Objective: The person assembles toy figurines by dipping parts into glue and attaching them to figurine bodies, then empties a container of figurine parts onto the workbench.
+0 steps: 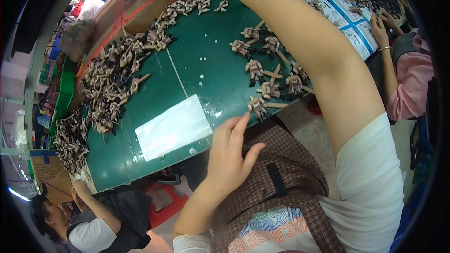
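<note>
Left hand (229, 154): fingers loosely spread, apparently empty, at the bench's (220, 72) near edge.
Nearest figure (258, 107): by that edge, just beyond the index fingertip, contact unclear; stick (277, 105) points right, away from this nearer hand.
Right hand: out of view, state unknown; arm (323, 51) reaches toward the far edge.

- Left hand (229, 152): fingers spread, just beside a small figurine (258, 107)
- Right arm (323, 49) stretched across the green counter (192, 28)
- White sheet (174, 129) lying near heaped figurines (112, 72)
</note>
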`<state>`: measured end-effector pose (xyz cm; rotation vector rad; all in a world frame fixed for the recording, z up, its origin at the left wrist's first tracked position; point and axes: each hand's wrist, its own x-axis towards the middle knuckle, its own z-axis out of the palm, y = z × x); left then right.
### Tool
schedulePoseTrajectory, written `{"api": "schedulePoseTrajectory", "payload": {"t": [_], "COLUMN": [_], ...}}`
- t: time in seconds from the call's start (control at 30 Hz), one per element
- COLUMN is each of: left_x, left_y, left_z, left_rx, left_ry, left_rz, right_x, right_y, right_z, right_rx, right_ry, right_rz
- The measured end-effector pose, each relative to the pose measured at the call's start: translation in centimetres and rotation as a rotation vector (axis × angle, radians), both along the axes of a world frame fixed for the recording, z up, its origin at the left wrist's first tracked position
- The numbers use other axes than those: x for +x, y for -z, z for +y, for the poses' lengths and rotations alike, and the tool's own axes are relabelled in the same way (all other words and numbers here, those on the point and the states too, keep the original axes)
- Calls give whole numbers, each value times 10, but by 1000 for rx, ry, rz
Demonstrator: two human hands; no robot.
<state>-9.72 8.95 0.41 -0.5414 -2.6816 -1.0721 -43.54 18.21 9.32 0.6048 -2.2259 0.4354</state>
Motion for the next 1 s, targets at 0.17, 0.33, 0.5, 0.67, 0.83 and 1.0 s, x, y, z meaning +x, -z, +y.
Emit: {"api": "schedulePoseTrajectory", "payload": {"t": [0.17, 0.33, 0.5, 0.67, 0.83, 1.0], "left_x": [-34, -53, -51, -47, -40, 16], "left_y": [13, 24, 33, 45, 47, 35], "left_z": [19, 28, 22, 22, 20, 5], "left_rx": [-101, -77, -19, 86, 118, 487], "left_ry": [-63, -14, -85, -191, -179, -61], "left_rz": [3, 13, 25, 106, 125, -68], "right_x": [-42, -40, -30, -10, 23, 77], "right_y": [-4, 63, 89, 104, 98, 81], "right_z": [-11, -1, 14, 22, 20, -13], "right_rx": [210, 467, 849, 551, 425, 406], "right_ry": [-245, -58, -78, 27, -167, -250], "right_rz": [47, -364, -582, -508, -249, -433]}}
